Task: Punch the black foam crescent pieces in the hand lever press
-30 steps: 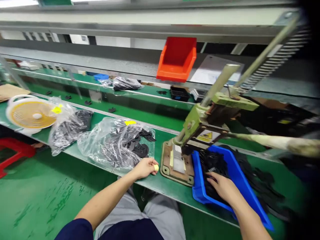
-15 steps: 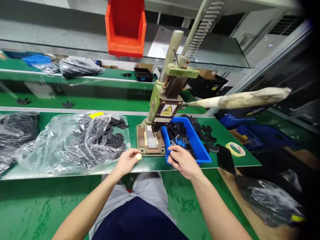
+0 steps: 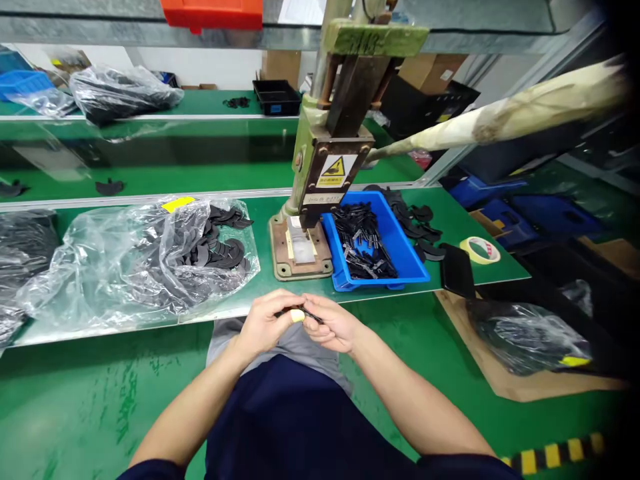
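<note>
Hands are being held together just in front of the bench edge, over the lap. Left hand and right hand are meeting at the fingertips, and a small black part is being pinched between them. Left fingers are curled closed on its near end, with a yellow cot being worn on one fingertip; right fingers are closed on its other end. Part is thin and flat-looking, matte black; its long axis is lying roughly left-right, tilted slightly down toward the right hand. Finer shape cannot be told, since most of it is being covered by the fingers. Neither hand is clearly nearer to it: it is being shared.

Press is sitting straight ahead of the part, its base plate lying just beyond the hands on the bench. Blue bin of similar black parts is touching the base plate on the right side, nearer the right hand. Clear bag of black curved pieces is lying left of the press, nearer the left hand. Tape roll is lying further right. Wrapped lever is sticking out right, raised. Beyond that, more bags and a black tray are sitting on the back shelf.
</note>
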Tool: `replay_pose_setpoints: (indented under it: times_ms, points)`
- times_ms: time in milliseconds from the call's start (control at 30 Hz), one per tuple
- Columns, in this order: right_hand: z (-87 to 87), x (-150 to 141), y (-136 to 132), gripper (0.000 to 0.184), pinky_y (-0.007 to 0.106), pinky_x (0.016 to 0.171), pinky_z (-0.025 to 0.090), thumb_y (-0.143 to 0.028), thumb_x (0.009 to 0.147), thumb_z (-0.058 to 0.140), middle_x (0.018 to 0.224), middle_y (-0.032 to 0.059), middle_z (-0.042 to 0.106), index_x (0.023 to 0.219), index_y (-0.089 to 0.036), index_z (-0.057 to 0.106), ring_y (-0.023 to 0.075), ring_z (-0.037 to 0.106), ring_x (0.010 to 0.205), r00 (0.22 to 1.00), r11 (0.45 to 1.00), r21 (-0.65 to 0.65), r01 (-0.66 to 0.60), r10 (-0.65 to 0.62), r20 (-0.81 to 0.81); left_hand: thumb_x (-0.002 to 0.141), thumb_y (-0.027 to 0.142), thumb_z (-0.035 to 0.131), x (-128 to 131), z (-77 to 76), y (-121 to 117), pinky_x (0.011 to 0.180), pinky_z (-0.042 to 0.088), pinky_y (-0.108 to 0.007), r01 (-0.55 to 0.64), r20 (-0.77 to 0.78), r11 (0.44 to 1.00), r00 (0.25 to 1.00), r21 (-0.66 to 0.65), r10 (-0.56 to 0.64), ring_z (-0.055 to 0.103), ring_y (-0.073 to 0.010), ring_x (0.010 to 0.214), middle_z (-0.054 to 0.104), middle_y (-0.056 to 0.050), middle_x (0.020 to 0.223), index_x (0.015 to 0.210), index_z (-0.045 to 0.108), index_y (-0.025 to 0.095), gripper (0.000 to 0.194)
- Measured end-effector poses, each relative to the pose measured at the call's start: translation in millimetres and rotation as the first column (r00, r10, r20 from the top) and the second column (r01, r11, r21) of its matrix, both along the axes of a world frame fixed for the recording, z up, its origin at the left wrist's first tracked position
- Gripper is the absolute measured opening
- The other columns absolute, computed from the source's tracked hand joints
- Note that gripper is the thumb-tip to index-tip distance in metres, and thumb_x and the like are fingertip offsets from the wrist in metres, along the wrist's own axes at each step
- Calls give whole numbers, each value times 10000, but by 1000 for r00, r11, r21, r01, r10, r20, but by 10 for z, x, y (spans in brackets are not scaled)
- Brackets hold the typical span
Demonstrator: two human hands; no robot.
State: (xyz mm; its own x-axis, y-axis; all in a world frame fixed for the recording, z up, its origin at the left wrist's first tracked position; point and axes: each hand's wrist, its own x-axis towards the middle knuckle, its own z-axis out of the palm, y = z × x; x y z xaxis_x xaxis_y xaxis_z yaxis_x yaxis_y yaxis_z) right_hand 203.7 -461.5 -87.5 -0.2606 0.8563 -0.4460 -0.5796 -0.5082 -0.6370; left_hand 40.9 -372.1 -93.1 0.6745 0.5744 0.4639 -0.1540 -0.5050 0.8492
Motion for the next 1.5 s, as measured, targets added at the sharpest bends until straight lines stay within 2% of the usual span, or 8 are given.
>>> replay_pose_setpoints:
  times_ms: [300,433,500,633,733,1067,1267,1500]
  points:
    - [-44,-9,-3,503,138,331,89,-644,751,704,458,-121,446,838,-217,455,4,158,336,998,997,-39,60,-58,38,911,162,645,27,-62,-115,798,567,-271,-31,-25,999,999,33,32,697,-149,876,735,-60,933,950,729,185,96]
    - [-54,-12,-38,498,159,327,163,-705,815,568,484,-78,529,842,-220,461,35,277,324,976,987,18,157,-158,147,914,148,633,10,-92,-131,799,565,-276,-72,-16,995,997,74,73,693,-151,876,729,-58,925,941,717,182,95]
    - [-61,-6,-83,491,171,361,268,-694,820,571,576,-38,617,862,-210,500,53,413,382,948,974,84,209,-223,227,911,128,631,-11,-100,-126,793,566,-272,-95,-10,989,995,110,96,690,-148,873,726,-57,925,948,712,179,103]
    - [-116,23,-198,425,231,530,467,-513,708,796,772,21,711,915,-182,626,103,600,594,869,951,213,226,-296,397,918,95,603,-56,-126,-124,786,575,-278,-110,3,976,994,187,112,689,-150,893,719,-63,940,972,702,180,141]
    - [-179,29,-270,332,276,612,504,-407,713,815,748,11,702,925,-191,678,131,623,642,798,936,271,224,-335,500,923,100,595,-78,-145,-139,795,588,-288,-104,-13,967,994,232,109,695,-157,919,720,-71,983,1010,696,189,160]
    - [-271,1,-331,200,324,728,542,-387,773,764,856,43,726,892,-230,727,183,660,790,631,898,391,201,-424,650,925,108,599,-87,-164,-148,807,599,-274,-108,-20,959,993,263,118,703,-148,920,723,-70,1007,1026,686,194,158]
    - [-269,-4,-313,198,320,739,534,-382,769,772,851,40,718,888,-231,726,180,656,803,662,903,368,220,-415,624,920,113,604,-89,-226,-142,802,601,-278,-119,-22,968,992,222,127,708,-154,916,730,-74,1003,1024,697,193,161]
    - [-308,-69,-217,267,274,623,484,-391,706,826,773,3,653,847,-215,685,124,569,658,801,902,287,322,-421,425,926,130,595,-89,-266,-168,814,596,-280,-125,-22,973,991,192,132,708,-155,923,732,-65,1008,1039,703,211,177]
